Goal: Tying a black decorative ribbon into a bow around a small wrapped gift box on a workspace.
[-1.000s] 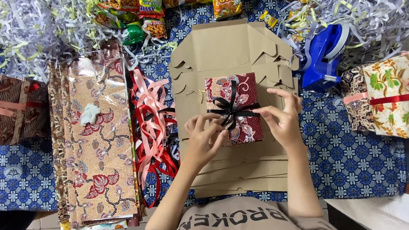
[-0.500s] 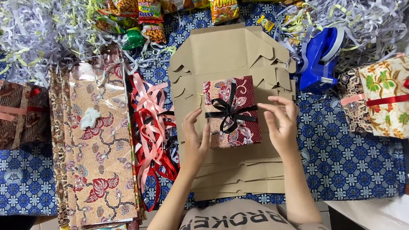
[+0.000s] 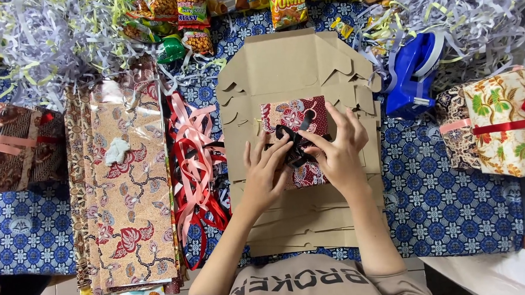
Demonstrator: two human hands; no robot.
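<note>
Your hands meet on top of a small gift box [image 3: 294, 119] wrapped in dark red patterned paper. Your left hand [image 3: 264, 176] rests on the near left part of the box, and its fingers [image 3: 276, 151] pinch the black ribbon [image 3: 292, 141] that is tied across the box. Your right hand [image 3: 339, 149] comes in from the right, and its finger and thumb pinch the same black ribbon right at the middle knot. Both hands are closed on the ribbon and touch each other there.

The gift box sits on a stack of flat brown cardboard pieces [image 3: 294, 62] in the middle of the worktop [image 3: 451, 215], which has a blue patterned cloth on it. Just left of the cardboard lies a messy heap of red and pink ribbons [image 3: 195, 169]. Left of that is a pile of wrapping paper sheets [image 3: 127, 196] with red flowers. At the far left is a wrapped gift with a pink ribbon [image 3: 8, 152].

To the right of the cardboard stands a blue tape dispenser [image 3: 411, 80]. Past it sits a flowery gift with a red ribbon [image 3: 503, 120]. Along the far edge are snack packets [image 3: 193, 16] and heaps of shredded paper [image 3: 53, 39].
</note>
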